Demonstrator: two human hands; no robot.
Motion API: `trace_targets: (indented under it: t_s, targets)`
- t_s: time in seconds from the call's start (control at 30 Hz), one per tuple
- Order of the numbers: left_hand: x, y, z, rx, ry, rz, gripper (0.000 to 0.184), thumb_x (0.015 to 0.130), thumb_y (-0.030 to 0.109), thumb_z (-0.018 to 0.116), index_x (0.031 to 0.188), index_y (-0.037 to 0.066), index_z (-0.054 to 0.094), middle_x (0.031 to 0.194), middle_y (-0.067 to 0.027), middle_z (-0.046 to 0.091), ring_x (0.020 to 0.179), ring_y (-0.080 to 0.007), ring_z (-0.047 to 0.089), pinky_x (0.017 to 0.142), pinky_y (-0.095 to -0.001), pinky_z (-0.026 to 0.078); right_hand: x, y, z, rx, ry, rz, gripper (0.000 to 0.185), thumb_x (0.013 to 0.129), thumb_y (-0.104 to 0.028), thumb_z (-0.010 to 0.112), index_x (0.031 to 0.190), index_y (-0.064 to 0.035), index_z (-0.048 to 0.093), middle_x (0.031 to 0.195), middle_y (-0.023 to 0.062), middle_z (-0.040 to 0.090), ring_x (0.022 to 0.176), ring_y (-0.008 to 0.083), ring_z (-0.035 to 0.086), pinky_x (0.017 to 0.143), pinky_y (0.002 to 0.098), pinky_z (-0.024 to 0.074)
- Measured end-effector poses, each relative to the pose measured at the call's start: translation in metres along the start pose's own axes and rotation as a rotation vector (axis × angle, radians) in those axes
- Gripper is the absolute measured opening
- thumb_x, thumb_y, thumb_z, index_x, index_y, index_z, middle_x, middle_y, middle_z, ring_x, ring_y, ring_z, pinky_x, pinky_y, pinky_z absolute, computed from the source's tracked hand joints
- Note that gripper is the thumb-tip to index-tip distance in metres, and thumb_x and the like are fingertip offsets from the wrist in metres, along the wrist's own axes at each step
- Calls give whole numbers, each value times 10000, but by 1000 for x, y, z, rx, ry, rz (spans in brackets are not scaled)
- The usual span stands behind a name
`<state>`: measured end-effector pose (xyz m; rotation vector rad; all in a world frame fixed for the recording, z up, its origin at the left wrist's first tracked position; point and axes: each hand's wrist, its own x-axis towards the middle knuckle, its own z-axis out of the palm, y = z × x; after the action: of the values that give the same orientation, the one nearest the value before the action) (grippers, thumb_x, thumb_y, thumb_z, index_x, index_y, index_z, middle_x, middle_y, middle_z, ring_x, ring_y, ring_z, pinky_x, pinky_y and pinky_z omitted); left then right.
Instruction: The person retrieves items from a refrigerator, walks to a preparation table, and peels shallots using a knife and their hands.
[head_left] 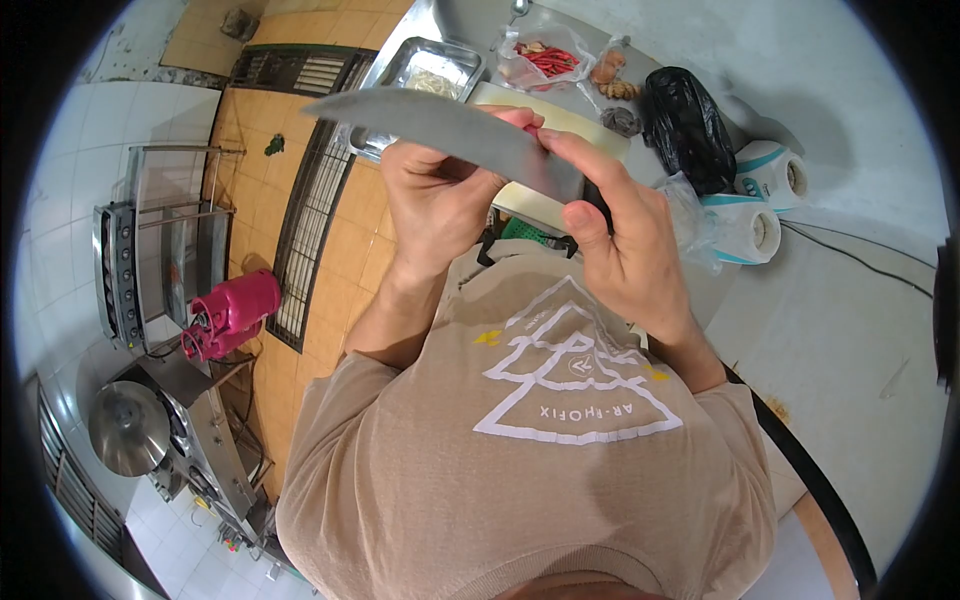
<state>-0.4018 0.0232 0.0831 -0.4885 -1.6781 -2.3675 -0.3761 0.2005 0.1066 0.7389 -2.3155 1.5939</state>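
My right hand [635, 225] is closed around the dark handle of a large kitchen knife [430, 122]. The broad blade reaches left across the view, and its tip extends past my other hand. Behind the blade, my left hand [435, 200] has its fingers curled. A small reddish piece [533, 130] shows between the fingertips of both hands at the upper edge of the blade. Its kind is mostly hidden by fingers and blade. Below the hands lies a pale cutting board [595, 130] on the metal table.
Metal trays [470, 65], one with pale shreds, stand at the back left. A plastic bag of red chillies [548, 62], ginger-like roots [620, 90], a black plastic bag [688, 130] and paper rolls [740, 228] line the right. A pink gas cylinder [235, 312] stands on the floor at left.
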Motion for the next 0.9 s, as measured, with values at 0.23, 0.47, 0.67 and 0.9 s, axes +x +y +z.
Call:
trace_targets:
  t_s: [0.23, 0.47, 0.67, 0.9]
  targets:
    - [0, 5, 1, -22, -13, -96, 326, 820, -117, 722, 1138, -83, 660, 1027, -173, 723, 926, -183, 707, 847, -284, 582, -2, 3, -3, 245, -22, 190, 412, 1034, -295, 504, 1351, -32, 521, 929, 107, 683, 621, 128, 546, 617, 273, 455]
    - [1, 6, 5, -34, 46, -121, 343, 845, -105, 700, 1180, -91, 629, 1041, -178, 724, 954, -201, 710, 866, -306, 587, -1, -16, -12, 243, -144, 265, 409, 1017, -260, 529, 1354, -28, 517, 856, 125, 661, 606, 187, 579, 603, 298, 450]
    - [1, 9, 7, -5, 32, -53, 345, 856, -132, 642, 1198, -98, 617, 1061, -184, 724, 956, -202, 710, 863, -301, 577, -3, -4, -2, 53, -19, 56, 407, 997, -287, 568, 1356, -98, 533, 894, 153, 681, 697, 294, 661, 659, 345, 506]
    - [1, 10, 6, 50, 28, 19, 360, 844, -160, 617, 1198, -96, 618, 1066, -186, 722, 954, -197, 708, 862, -305, 575, -1, -5, -5, -22, -37, 58, 402, 978, -284, 599, 1335, -107, 551, 942, 156, 692, 741, 312, 672, 667, 368, 520]
